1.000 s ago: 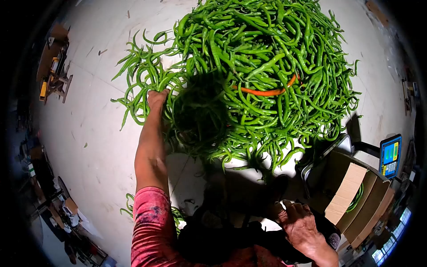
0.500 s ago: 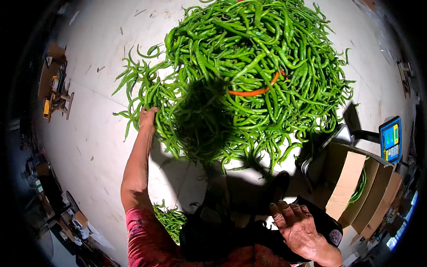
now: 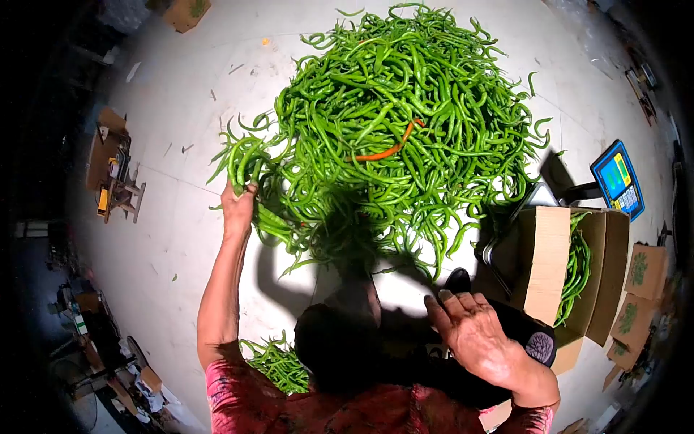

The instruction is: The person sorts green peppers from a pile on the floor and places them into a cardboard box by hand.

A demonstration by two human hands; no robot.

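Observation:
My left hand (image 3: pixel 238 206) is closed round a small bunch of green chili peppers (image 3: pixel 248 160) at the left edge of a big heap of green chili peppers (image 3: pixel 405 94) on the floor. One orange-red chili pepper (image 3: pixel 382 153) lies on the heap's near side. My right hand (image 3: pixel 473 333) holds nothing; its fingers are loosely bent and somewhat apart above my dark-clothed leg. Beside that hand stands an open cardboard box (image 3: pixel 542 267) with green chili peppers (image 3: pixel 575 267) inside. My head's shadow darkens the front of the heap.
A scale display (image 3: pixel 619 179) stands behind the cardboard box. A smaller pile of green chili peppers (image 3: pixel 278 365) lies by my left side. Printed cardboard boxes (image 3: pixel 640 289) are at the far right, and a small wooden stool (image 3: pixel 126 192) with things around it stands at the left.
My left hand has gripped a bunch of chili peppers and drawn it up from the heap's left edge. My view has shifted, showing more of the box. My right hand stays over my leg.

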